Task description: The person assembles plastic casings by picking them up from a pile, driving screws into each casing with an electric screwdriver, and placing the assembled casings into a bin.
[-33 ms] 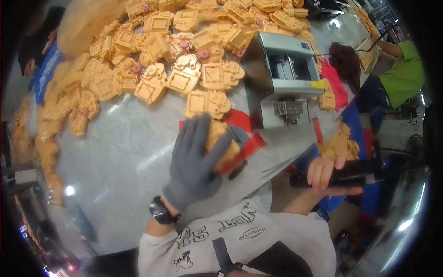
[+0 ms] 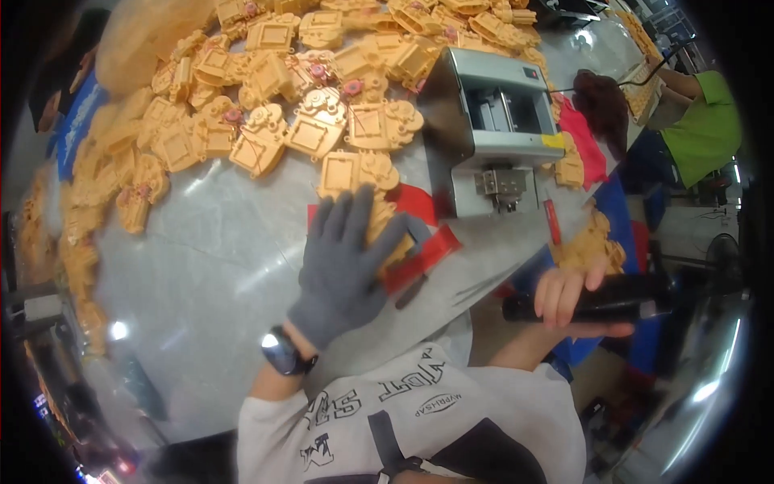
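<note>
My left hand (image 2: pixel 343 270), in a grey glove, lies over a yellow plastic housing (image 2: pixel 380 216) at the red fixture on the table. Its fingers are stretched forward and the thumb is spread to the right, with the housing between them. Much of this housing is hidden under the glove. Off the table's right edge, my bare right hand (image 2: pixel 558 298) is wrapped round a black cylindrical tool (image 2: pixel 621 298), which lies sideways. A red strip (image 2: pixel 423 260) of the fixture shows beside my left thumb. Another yellow housing (image 2: pixel 355 171) lies just beyond my fingertips.
A grey and black machine (image 2: pixel 504 105) stands right of centre. Many yellow housings (image 2: pixel 318 121) are heaped across the back and left of the table (image 2: pixel 201 266). More yellow parts (image 2: pixel 592 242) lie beyond my right hand. A person in a green shirt (image 2: pixel 709 121) is at far right.
My left hand has shifted slightly and its thumb sits a little higher, so less of the housing shows. The right hand keeps its hold on the black tool.
</note>
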